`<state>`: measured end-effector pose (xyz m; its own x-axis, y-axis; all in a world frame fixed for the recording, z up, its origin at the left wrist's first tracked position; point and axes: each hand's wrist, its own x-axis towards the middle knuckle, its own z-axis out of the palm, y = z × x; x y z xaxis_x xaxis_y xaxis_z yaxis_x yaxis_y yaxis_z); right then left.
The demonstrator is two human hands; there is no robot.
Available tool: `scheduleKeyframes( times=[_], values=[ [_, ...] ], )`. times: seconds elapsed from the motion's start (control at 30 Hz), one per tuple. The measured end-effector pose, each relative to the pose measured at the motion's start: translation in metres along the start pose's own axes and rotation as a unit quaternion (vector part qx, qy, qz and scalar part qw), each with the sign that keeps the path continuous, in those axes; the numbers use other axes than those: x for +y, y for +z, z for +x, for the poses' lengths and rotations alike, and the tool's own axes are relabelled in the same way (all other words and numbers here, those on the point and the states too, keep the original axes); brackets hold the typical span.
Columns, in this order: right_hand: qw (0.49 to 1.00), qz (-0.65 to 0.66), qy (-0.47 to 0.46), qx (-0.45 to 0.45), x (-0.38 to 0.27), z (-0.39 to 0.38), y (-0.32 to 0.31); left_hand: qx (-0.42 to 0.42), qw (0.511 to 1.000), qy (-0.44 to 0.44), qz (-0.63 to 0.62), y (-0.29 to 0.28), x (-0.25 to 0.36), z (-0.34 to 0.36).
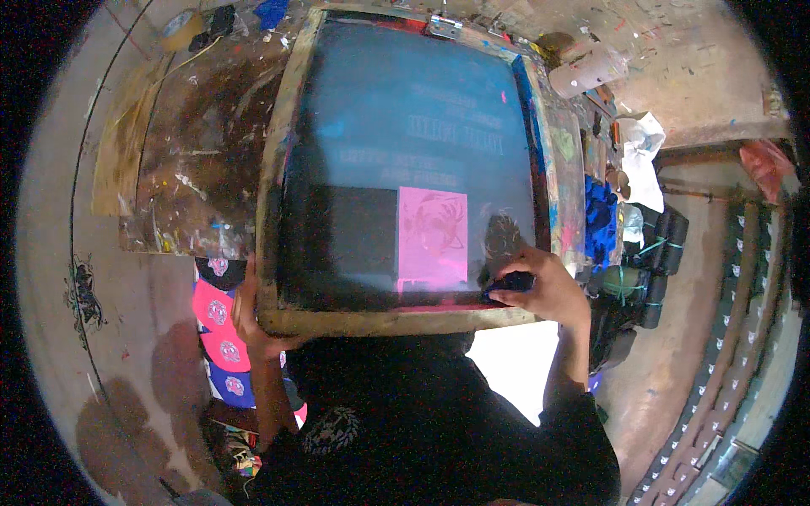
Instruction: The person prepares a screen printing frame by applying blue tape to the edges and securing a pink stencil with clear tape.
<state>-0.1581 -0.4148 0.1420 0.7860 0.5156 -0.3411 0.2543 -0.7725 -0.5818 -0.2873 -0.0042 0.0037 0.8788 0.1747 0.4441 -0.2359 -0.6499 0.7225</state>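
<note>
A wood-framed printing screen (pixel 396 323) lies in front of me, its mesh (pixel 371 93) dark blue-grey with faint lettering. Near its lower middle, a pink rectangle (pixel 432 253) carries an animal-head design, beside a darker square patch (pixel 359 232). My left hand (pixel 257 316) grips the frame's near left corner, its fingers along the outer side and partly hidden. At the near right corner my right hand (pixel 548 291) is closed, pinching a bunched dark blue cloth (pixel 512 282) against the mesh. A dark, smudged shape (pixel 504 236) shows just beyond the cloth.
A metal hinge clamp (pixel 445 28) sits at the frame's far edge. Paint-stained board (pixel 207 160) extends left. Printed pink and blue fabric pieces (pixel 228 350) hang below it. To the right are blue rags (pixel 600 215), white paper (pixel 643 164) and black rolls (pixel 666 240).
</note>
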Motion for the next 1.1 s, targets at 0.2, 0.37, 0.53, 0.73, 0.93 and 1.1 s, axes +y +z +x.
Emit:
scheduleKeyframes(
  times=[0.2, 0.37, 0.53, 0.73, 0.93, 1.1],
  values=[
    [0.991, 0.0, 0.06, 0.116, -0.015, 0.004, 0.018, 0.063, 0.998, 0.019, 0.018, 0.013, -0.003, -0.007],
    [0.983, -0.045, 0.11, 0.142, -0.023, -0.005, 0.026, 0.034, 0.994, -0.102, 0.028, 0.012, -0.018, -0.025],
    [0.981, -0.076, 0.115, 0.134, -0.03, -0.01, 0.022, 0.1, 0.984, -0.124, -0.082, 0.018, -0.039, -0.044],
    [0.991, -0.04, 0.056, 0.111, -0.018, 0.0, 0.024, 0.103, 0.994, -0.038, -0.017, 0.017, -0.024, -0.022],
    [0.995, -0.026, 0.018, 0.099, -0.014, 0.001, 0.026, 0.045, 0.999, -0.015, 0.003, 0.009, -0.01, -0.02],
    [0.989, 0.01, 0.03, 0.147, -0.021, 0.016, 0.036, 0.066, 0.992, 0.096, -0.054, 0.015, -0.019, -0.006]
  ],
)
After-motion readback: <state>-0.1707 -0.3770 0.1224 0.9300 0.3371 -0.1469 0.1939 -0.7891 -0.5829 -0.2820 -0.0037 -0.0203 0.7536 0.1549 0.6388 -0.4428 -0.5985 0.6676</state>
